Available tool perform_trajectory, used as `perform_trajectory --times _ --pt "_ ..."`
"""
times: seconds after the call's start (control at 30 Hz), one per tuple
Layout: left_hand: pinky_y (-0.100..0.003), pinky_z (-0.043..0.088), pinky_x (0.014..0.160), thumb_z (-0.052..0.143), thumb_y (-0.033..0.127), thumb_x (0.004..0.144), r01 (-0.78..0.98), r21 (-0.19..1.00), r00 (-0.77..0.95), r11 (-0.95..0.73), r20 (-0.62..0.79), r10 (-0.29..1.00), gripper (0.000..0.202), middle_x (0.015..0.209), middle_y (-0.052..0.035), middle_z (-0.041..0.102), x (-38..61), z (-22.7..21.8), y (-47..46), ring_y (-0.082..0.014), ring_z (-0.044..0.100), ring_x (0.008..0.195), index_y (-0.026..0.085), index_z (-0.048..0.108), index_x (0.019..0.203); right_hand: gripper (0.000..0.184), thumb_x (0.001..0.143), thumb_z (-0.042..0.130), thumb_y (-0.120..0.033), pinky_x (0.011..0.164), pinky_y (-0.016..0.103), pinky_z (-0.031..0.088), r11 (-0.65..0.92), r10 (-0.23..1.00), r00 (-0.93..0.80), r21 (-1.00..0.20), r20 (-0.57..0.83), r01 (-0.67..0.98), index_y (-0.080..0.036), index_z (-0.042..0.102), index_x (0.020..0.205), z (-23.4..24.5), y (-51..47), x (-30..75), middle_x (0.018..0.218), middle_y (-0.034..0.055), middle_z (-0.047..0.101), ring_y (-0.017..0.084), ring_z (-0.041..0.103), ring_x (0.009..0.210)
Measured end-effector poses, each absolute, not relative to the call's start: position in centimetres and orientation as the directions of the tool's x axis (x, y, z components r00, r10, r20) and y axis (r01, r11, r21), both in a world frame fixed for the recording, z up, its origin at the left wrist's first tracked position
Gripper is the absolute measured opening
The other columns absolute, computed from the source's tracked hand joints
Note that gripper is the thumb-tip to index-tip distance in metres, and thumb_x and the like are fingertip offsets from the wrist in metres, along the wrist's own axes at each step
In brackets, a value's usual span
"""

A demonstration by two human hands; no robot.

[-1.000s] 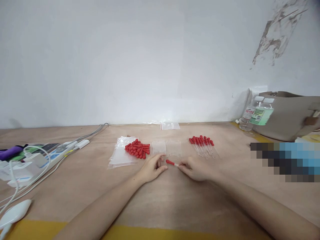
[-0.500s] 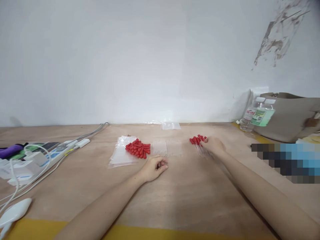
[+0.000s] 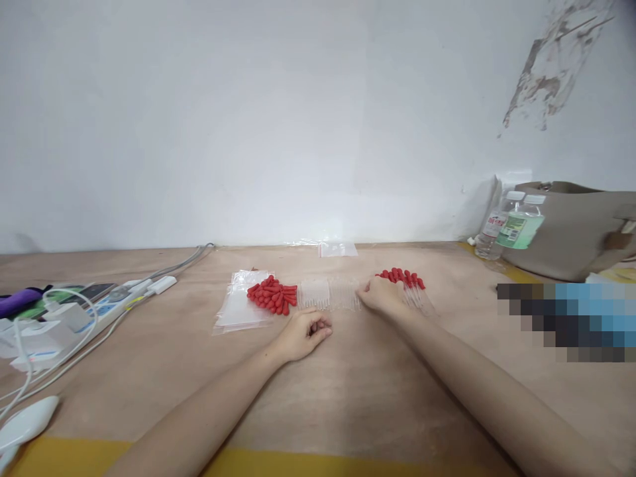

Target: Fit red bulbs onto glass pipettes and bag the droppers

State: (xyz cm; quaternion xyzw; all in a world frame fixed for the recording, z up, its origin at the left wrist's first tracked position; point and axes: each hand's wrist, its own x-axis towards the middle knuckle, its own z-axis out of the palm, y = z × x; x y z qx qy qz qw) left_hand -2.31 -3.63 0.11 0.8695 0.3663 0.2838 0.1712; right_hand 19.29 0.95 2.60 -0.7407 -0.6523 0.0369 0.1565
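My left hand [image 3: 303, 334] rests on the wooden table [image 3: 348, 397] with its fingers loosely curled, and I cannot make out anything in them. A heap of red rubber bulbs [image 3: 273, 295] lies just beyond it. My right hand [image 3: 380, 296] reaches to the right end of a row of clear glass tubes [image 3: 328, 293], fingertips pinched together at the tubes. Behind that hand lies a row of finished droppers with red bulbs [image 3: 402, 279].
A stack of clear plastic bags [image 3: 238, 308] lies left of the bulbs, and another bag [image 3: 338, 249] by the wall. A power strip with cables and chargers [image 3: 74, 315] fills the left side. Two water bottles [image 3: 511, 225] and a beige bag [image 3: 581, 228] stand at the right.
My right hand carried an assembled dropper from the centre to the dropper row, let it go there, then moved left to the clear tubes. My left hand stayed in place.
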Motion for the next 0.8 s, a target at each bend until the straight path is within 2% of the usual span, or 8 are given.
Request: perform_trajectory --times 0.17,0.27,0.33,0.4,0.5,0.63,0.8 --pt "-0.021 0.040 0.058 0.049 0.025 0.079 0.583 0.436 0.538 -0.685 0.425 0.728 0.013 0.074 -0.0016 0.054 -2.3 0.5 -3.5 -0.0110 0.050 0.064 0.016 0.058 0.082 0.023 0.066 0.052 -0.030 0.074 0.040 0.031 -0.197 0.979 0.202 -0.305 -0.014 0.932 -0.014 0.064 0.079 2.7 2.8 18.6 0.085 0.0134 0.063 0.027 0.057 0.081" --pt "-0.027 0.040 0.070 0.047 0.023 0.079 0.714 0.271 0.436 -0.645 0.549 0.713 0.012 0.079 -0.0037 0.054 -3.1 1.7 -2.0 -0.0157 0.050 0.077 0.016 0.056 0.075 0.026 0.065 0.053 -0.027 0.073 0.039 0.033 -0.214 0.977 0.203 -0.317 -0.070 0.924 -0.015 0.063 0.085 2.9 3.2 18.7 0.090 0.0131 0.063 0.027 0.057 0.084" --pt "-0.030 0.038 0.074 0.047 0.022 0.079 0.820 0.139 0.384 -0.555 0.585 0.714 0.011 0.080 -0.0052 0.054 -4.1 2.8 -0.4 -0.0188 0.049 0.081 0.017 0.056 0.076 0.027 0.065 0.052 -0.027 0.073 0.039 0.034 -0.214 0.977 0.197 -0.322 -0.086 0.922 -0.015 0.063 0.087 3.0 3.2 18.7 0.093 0.0138 0.062 0.027 0.057 0.086" --pt "-0.032 0.037 0.075 0.046 0.019 0.079 0.885 0.023 0.373 -0.466 0.564 0.737 0.012 0.088 -0.0067 0.054 -5.1 3.8 1.5 -0.0209 0.048 0.086 0.018 0.057 0.084 0.028 0.066 0.051 -0.027 0.072 0.038 0.034 -0.210 0.978 0.192 -0.325 -0.086 0.922 -0.014 0.063 0.088 3.0 3.0 18.7 0.095 0.0147 0.061 0.028 0.056 0.086" --pt "-0.034 0.035 0.075 0.047 0.017 0.078 0.904 -0.097 0.417 -0.417 0.420 0.806 0.015 0.093 -0.0078 0.055 -6.2 4.8 3.7 -0.0230 0.048 0.090 0.019 0.060 0.085 0.025 0.070 0.046 -0.027 0.072 0.038 0.033 -0.183 0.983 0.177 -0.329 -0.048 0.926 -0.014 0.062 0.085 3.3 2.3 18.7 0.092 0.0148 0.062 0.027 0.056 0.085" --pt "-0.033 0.035 0.073 0.053 0.017 0.072 0.888 -0.098 0.456 -0.450 0.328 0.827 0.011 0.085 -0.0080 0.059 -6.5 5.1 4.9 -0.0235 0.050 0.087 0.018 0.063 0.067 0.025 0.077 0.039 -0.029 0.071 0.035 0.032 -0.105 0.991 0.128 -0.333 0.049 0.937 -0.015 0.060 0.075 3.7 0.1 18.8 0.084 0.0114 0.063 0.024 0.057 0.081" --pt "-0.030 0.037 0.069 0.053 0.021 0.073 0.883 0.003 0.443 -0.469 0.326 0.835 0.017 0.073 -0.0068 0.059 -6.6 5.0 5.0 -0.0214 0.054 0.079 0.018 0.061 0.058 0.023 0.081 0.037 -0.030 0.061 0.029 0.031 0.064 0.960 0.035 -0.342 0.276 0.937 -0.016 0.053 0.071 3.5 -3.1 19.2 0.070 0.0076 0.060 0.019 0.054 0.064"
